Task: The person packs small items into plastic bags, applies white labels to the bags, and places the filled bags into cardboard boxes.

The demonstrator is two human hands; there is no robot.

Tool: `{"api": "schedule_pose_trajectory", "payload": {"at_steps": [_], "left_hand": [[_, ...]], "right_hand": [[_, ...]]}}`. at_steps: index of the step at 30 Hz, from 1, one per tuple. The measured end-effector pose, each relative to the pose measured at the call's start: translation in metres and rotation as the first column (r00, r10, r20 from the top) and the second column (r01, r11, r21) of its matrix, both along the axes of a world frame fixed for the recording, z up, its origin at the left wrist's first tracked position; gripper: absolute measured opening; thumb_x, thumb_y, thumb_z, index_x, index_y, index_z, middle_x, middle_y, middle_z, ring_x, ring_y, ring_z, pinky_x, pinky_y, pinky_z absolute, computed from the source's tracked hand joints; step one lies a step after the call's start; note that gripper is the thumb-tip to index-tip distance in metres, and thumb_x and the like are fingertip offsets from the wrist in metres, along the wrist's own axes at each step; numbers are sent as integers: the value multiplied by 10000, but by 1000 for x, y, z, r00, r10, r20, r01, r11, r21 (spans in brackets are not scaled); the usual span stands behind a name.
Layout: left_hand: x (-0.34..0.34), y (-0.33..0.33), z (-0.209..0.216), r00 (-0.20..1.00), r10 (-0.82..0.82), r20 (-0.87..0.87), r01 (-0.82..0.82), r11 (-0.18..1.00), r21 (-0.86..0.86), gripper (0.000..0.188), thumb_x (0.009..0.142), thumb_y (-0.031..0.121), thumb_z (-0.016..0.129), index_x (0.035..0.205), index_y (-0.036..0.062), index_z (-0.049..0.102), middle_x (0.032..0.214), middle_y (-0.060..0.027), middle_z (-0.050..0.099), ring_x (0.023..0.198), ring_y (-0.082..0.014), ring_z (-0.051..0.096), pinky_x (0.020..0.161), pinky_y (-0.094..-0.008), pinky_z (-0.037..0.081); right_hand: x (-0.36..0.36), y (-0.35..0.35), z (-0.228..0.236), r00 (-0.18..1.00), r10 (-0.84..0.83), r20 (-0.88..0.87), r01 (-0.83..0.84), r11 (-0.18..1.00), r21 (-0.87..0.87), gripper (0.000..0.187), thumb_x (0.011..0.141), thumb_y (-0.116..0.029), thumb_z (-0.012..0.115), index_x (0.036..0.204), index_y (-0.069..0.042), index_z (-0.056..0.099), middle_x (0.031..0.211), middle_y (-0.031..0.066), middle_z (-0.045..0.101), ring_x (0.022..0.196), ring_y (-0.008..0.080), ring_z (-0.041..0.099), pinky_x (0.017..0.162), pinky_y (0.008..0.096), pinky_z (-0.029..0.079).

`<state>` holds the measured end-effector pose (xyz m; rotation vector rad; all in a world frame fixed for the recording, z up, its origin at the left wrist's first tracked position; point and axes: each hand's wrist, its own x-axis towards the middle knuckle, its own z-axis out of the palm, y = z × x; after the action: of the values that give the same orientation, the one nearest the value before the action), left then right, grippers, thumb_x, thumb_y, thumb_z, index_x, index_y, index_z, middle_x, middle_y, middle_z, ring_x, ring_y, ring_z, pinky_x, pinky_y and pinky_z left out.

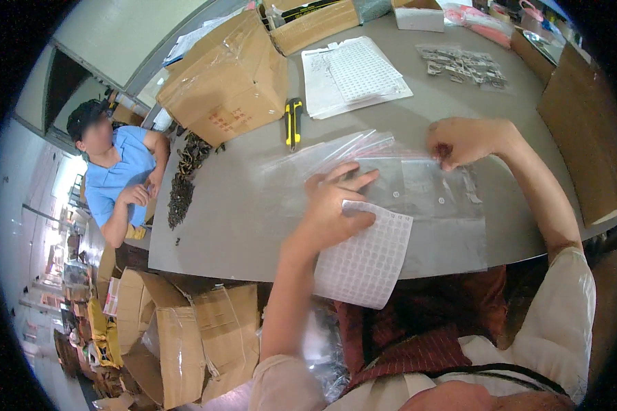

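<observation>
A white sheet of small round stickers [363, 260] is held under the thumb of my left hand [339, 209]. Its other fingers spread over clear zip bags [363, 185] that lie overlapping on the table. Single round stickers show on two of these bags. My right hand [466, 142] is closed above the upper edge of the rightmost bag, fingers curled inward. What its fingertips pinch, if anything, is hidden. Just below them, small metal parts [465, 179] show through the clear plastic.
A yellow-black utility knife [293, 125] lies beside a cardboard box [230, 82]. Papers with another sticker sheet [363, 72] and bagged metal parts [463, 65] lie farther back. Small dark parts [185, 171] are heaped at left, near a person in blue [120, 171]. A carton [586, 130] stands right.
</observation>
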<state>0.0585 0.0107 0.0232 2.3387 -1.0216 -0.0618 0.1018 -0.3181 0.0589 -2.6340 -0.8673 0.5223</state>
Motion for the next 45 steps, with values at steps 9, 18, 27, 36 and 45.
{"api": "schedule_pose_trajectory", "payload": {"at_steps": [9,18,27,36,45], "left_hand": [[-4,-1,-4,998,-49,-29,48,998,-37,143,655,193,797,733,87,741,1451,8,574,1422,-271,389,1131,-517,159],[12,-2,-23,992,-25,120,45,985,-169,221,647,179,782,833,61,775,1383,-117,613,1299,-351,530,1097,-429,375],[27,5,-41,993,88,81,-67,969,-238,431,643,223,786,990,-29,752,1296,-246,627,1237,-364,564,1062,-425,410],[19,2,-19,991,103,-91,-119,973,-199,310,636,159,760,893,-14,768,1423,-140,576,1382,-397,438,1154,-427,327],[20,15,-32,955,112,-274,-216,896,-387,528,687,141,751,1178,-42,691,1394,-241,572,1335,-342,513,1111,-371,381]], "right_hand": [[0,10,13,989,-73,-126,108,946,306,313,705,-130,766,962,21,670,843,96,671,821,207,633,721,361,486],[-29,17,5,921,-342,-187,389,839,381,296,801,-71,670,1087,-11,625,886,103,665,823,148,612,704,314,489],[-124,-140,106,757,-557,342,454,825,337,213,796,-38,660,1002,-21,713,812,91,681,783,159,619,735,332,504],[-163,-390,208,39,-553,832,717,596,362,299,735,19,597,1014,34,706,873,140,714,826,256,670,747,371,520],[-103,-349,174,347,-783,516,792,540,287,559,831,-27,587,1388,-62,562,1286,175,649,1146,262,628,958,378,501]]}}
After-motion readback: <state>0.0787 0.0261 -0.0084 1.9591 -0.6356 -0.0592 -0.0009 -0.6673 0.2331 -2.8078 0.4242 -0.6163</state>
